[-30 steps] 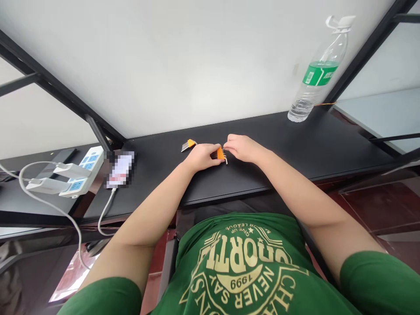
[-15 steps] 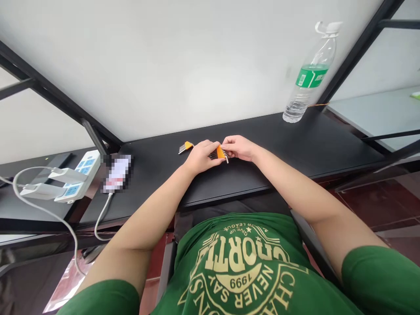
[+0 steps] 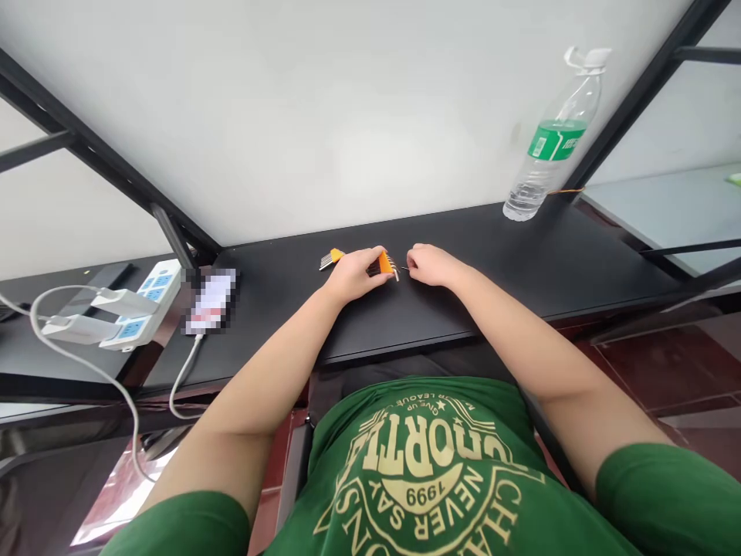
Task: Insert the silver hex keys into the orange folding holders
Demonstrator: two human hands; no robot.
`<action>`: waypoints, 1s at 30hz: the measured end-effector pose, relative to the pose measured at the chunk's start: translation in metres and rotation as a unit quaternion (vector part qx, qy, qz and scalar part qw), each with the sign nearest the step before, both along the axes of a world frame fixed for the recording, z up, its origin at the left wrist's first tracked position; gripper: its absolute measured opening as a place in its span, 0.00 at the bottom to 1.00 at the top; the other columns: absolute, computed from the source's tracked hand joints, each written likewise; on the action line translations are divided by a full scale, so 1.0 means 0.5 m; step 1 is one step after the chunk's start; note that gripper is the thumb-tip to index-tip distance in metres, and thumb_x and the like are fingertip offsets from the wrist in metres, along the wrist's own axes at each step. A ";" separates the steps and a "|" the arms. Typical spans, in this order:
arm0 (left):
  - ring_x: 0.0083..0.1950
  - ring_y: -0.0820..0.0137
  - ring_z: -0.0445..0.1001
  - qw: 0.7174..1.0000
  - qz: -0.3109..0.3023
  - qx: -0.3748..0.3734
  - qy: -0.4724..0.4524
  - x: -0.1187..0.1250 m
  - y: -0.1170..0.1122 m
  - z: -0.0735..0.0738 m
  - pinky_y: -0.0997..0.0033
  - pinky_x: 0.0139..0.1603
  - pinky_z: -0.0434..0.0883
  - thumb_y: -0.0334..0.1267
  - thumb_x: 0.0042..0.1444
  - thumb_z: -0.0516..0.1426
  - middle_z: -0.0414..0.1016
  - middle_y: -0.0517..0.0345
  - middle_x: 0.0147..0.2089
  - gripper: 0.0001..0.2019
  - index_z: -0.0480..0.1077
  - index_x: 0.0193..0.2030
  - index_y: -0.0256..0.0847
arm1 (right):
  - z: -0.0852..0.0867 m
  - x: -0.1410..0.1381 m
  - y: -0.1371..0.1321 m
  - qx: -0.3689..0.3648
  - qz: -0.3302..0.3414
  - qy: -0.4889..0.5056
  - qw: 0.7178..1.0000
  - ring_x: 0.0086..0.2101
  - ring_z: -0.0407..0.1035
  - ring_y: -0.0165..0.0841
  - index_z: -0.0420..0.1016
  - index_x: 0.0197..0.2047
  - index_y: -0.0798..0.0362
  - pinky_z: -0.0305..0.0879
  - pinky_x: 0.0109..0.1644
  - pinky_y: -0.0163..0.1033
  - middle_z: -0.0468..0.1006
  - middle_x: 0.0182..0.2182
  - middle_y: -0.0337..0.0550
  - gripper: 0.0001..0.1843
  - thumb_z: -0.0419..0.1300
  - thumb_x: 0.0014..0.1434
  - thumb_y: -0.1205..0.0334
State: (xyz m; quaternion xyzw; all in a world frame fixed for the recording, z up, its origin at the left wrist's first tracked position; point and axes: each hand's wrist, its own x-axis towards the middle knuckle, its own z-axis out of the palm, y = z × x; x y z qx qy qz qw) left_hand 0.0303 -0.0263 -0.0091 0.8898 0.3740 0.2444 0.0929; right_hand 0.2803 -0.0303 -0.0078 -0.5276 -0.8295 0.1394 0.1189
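My left hand (image 3: 353, 276) is closed round an orange hex key holder (image 3: 385, 262), thumb and fingers gripping its two sides. The bent silver ends of several hex keys stick out of its right side. A short way to the right, my right hand (image 3: 433, 265) pinches a thin dark hex key (image 3: 404, 268), whose tip points toward the holder; most of it is hidden in the fingers. Behind my left hand lies a second orange holder (image 3: 336, 255) with several silver keys, partly covered by that hand.
A water bottle (image 3: 547, 147) stands upright at the back right of the black table (image 3: 509, 270). At the left lie a blurred-out phone (image 3: 213, 301) on a white cable and a white power strip (image 3: 153, 297) with chargers plugged in. A white wall rises behind.
My right hand has moved right, away from the orange holder, and a thin hex key now shows at its fingertips. My left hand keeps its grip on the holder. The view has shifted slightly.
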 end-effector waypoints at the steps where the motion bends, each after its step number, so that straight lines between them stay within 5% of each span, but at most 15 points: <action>1: 0.42 0.63 0.77 1.000 -0.001 -0.002 0.002 0.000 0.000 0.000 0.64 0.46 0.70 0.48 0.63 0.64 0.79 0.55 0.42 0.18 0.73 0.55 0.42 | 0.004 -0.005 -0.004 -0.006 -0.009 -0.014 1.000 0.36 0.73 0.41 0.78 0.34 0.52 0.64 0.38 0.44 0.81 0.42 0.54 0.02 0.67 0.58 0.68; 7: 0.43 0.62 0.78 1.000 0.002 -0.006 0.011 -0.003 0.004 -0.009 0.64 0.47 0.72 0.50 0.63 0.64 0.80 0.55 0.43 0.20 0.73 0.57 0.43 | 0.027 -0.004 -0.019 -0.011 -0.037 -0.048 0.998 0.32 0.72 0.39 0.75 0.30 0.51 0.59 0.34 0.42 0.82 0.37 0.51 0.05 0.68 0.53 0.66; 12: 0.41 0.63 0.77 1.000 -0.016 -0.005 0.009 -0.001 0.004 -0.008 0.65 0.46 0.71 0.50 0.65 0.63 0.78 0.56 0.42 0.19 0.72 0.57 0.43 | 0.018 0.009 -0.014 -0.018 0.018 0.147 0.989 0.31 0.70 0.32 0.75 0.37 0.51 0.62 0.37 0.37 0.81 0.33 0.39 0.03 0.63 0.57 0.66; 18: 0.39 0.64 0.75 0.999 -0.031 0.001 0.024 0.006 -0.004 0.002 0.67 0.43 0.68 0.48 0.65 0.63 0.76 0.57 0.38 0.15 0.72 0.52 0.43 | 0.001 0.002 -0.005 0.010 0.065 0.278 0.958 0.31 0.69 0.32 0.75 0.37 0.52 0.64 0.40 0.38 0.78 0.31 0.39 0.04 0.61 0.58 0.63; 30: 0.38 0.64 0.74 0.998 -0.039 0.018 0.034 0.009 -0.005 0.004 0.66 0.41 0.67 0.49 0.66 0.63 0.74 0.57 0.37 0.14 0.71 0.51 0.43 | 0.000 -0.002 -0.005 0.037 0.101 0.289 0.951 0.32 0.70 0.33 0.78 0.36 0.53 0.64 0.41 0.40 0.79 0.32 0.42 0.06 0.60 0.59 0.63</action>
